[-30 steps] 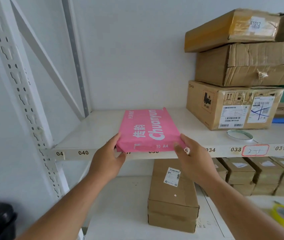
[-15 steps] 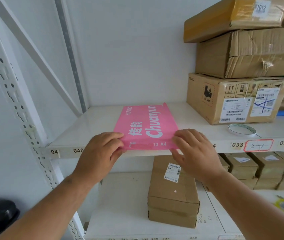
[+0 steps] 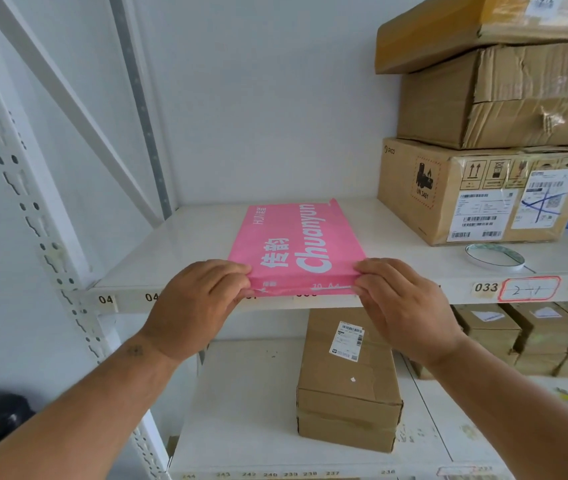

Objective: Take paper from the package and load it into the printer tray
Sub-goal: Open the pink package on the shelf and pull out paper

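A pink A4 paper package [image 3: 296, 244] lies flat on the white shelf [image 3: 189, 251], its near end at the shelf's front edge. My left hand [image 3: 196, 306] grips the near left corner of the package with curled fingers. My right hand [image 3: 403, 306] grips the near right corner the same way. A torn flap shows at the far right corner of the package. No printer is in view.
Stacked cardboard boxes [image 3: 483, 188] stand at the right on the same shelf, with a tape roll [image 3: 493, 256] in front. A long brown box [image 3: 348, 386] and smaller boxes [image 3: 531, 337] sit on the lower shelf. A perforated steel upright [image 3: 33, 216] is at left.
Both hands moved from beside the package's near end up onto its near corners and curled round them. The package has stayed on the shelf.
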Tool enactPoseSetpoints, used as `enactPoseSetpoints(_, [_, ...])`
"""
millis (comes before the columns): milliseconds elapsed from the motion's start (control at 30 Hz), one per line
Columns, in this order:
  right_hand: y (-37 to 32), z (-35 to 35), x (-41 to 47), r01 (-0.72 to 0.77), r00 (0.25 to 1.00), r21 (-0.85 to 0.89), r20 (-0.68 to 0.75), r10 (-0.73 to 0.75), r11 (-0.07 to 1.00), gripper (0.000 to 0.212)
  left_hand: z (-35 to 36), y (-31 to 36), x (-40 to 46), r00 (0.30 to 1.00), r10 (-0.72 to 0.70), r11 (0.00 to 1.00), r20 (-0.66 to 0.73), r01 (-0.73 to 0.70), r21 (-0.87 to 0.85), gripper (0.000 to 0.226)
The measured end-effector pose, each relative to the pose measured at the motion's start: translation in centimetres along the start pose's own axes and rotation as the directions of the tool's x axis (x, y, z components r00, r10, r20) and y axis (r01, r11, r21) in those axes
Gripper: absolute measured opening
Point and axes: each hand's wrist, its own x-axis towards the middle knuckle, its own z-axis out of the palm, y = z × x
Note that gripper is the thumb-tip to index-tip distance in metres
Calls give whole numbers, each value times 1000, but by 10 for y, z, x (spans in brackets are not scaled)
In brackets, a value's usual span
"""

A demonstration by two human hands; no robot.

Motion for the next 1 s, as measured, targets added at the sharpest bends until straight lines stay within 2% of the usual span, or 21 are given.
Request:
enactPoseSetpoints(133, [6, -1, -5, 73, 997, -9, -33, -73, 997, 17, 1, -12, -4, 991, 131, 988, 33, -134, 74, 27])
enactPoseSetpoints(267, [9, -2, -4, 94, 995, 1, -33, -94, 996, 10, -1, -10, 1, 989, 145, 986, -4, -144, 89, 27])
enactPoseSetpoints(400, [6, -5, 1, 16, 1000, 45, -24, -15, 999, 18, -4, -3, 5, 998, -15, 1000, -67, 14, -28, 49])
enactPoseSetpoints(533, [8, -8, 10, -93, 995, 136, -28, 97, 986, 26, -8, -1, 9, 992, -126, 983, -12, 123, -138, 63])
enactPoseSetpoints(600, [7, -8, 8, -94, 995, 150, -21, 98, 984, 22, -9, -1, 9, 985, -169, 966, 35, 173, -192, 53])
enactPoseSetpoints(667, [6, -8, 6, -74, 997, 121, 21, 72, 990, 27, -8, 0, 9, 977, -199, 953, 81, 212, -217, 45])
enactPoseSetpoints(733, [7, -4, 5, -40, 998, 89, 42, 36, 995, 31, -5, 0, 12, 979, -175, 960, 101, 193, -204, 50])
enactPoseSetpoints(800, [9, -3, 10, -31, 999, 101, 30, 28, 994, 23, -4, 0, 18, 985, -131, 973, 109, 149, -176, 54])
enactPoseSetpoints(900, [9, -6, 20, -93, 995, 124, 58, 86, 988, 19, -5, 0, 23, 972, -173, 961, 159, 202, -190, 43])
enactPoseSetpoints(1000, [6, -8, 29, -203, 975, 161, 130, 183, 966, 20, -6, 4, 28, 931, -302, 898, 207, 350, -266, 30])
